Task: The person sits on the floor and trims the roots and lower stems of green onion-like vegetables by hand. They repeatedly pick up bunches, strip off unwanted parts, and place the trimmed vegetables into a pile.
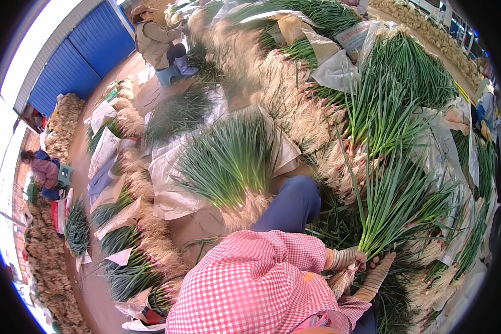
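Note:
Just right of my knees, my left hand [359, 261] is closed around the base of a bunch of green onions [386, 213], above its pale roots. The bunch's long green leaves fan upward in the picture. My right hand [382, 261] is against the other side of the same stems, its fingers partly hidden by them; whether it grips them is unclear. Striped sleeve cuffs cover both wrists. A large pile of green onions [234, 158] lies on white woven sacking [167, 179] beyond my knee, roots toward me. More loose bunches [371, 121] lie beyond my hands.
Long rows of rooty bunches [292, 104] run across the floor, partly covered with plastic sheets [338, 71]. Loose leaves [338, 221] litter the ground beside my leg. A person on a low stool [167, 77] works at the top left, and another person [46, 171] sits at the far left.

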`<state>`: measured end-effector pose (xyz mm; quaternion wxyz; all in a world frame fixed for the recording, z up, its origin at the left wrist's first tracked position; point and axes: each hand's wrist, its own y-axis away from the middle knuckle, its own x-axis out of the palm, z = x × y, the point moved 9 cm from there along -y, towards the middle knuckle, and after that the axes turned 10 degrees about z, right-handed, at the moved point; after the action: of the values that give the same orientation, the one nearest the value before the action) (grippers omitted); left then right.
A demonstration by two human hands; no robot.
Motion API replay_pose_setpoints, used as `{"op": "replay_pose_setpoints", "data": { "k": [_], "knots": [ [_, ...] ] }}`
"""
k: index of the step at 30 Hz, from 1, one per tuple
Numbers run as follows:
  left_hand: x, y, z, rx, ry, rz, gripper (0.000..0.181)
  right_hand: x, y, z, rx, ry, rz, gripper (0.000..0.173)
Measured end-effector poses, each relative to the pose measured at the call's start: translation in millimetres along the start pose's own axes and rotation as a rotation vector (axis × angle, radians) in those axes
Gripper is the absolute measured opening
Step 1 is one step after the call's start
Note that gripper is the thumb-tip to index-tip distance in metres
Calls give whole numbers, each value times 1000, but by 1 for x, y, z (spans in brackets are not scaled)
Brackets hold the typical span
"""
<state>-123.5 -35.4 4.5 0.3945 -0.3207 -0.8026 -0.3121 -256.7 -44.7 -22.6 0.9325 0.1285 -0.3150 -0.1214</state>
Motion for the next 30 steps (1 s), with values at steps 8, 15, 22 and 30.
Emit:
{"op": "replay_pose_setpoints", "data": {
  "k": [8,15,22,30],
  "knots": [
    [-28,11,25,32,-13,-28,14,-58,2,-68,197,256,-198,26],
    [22,9,-61,66,-371,273,18,-69,26,-81,217,209,-270,30],
    [-28,-36,-86,-36,246,157,48,-51,-17,16,341,1153,-191,37],
    [-48,-48,-45,-159,74,149,23,-122,-117,50,571,932,-302,54]
  ]
}}
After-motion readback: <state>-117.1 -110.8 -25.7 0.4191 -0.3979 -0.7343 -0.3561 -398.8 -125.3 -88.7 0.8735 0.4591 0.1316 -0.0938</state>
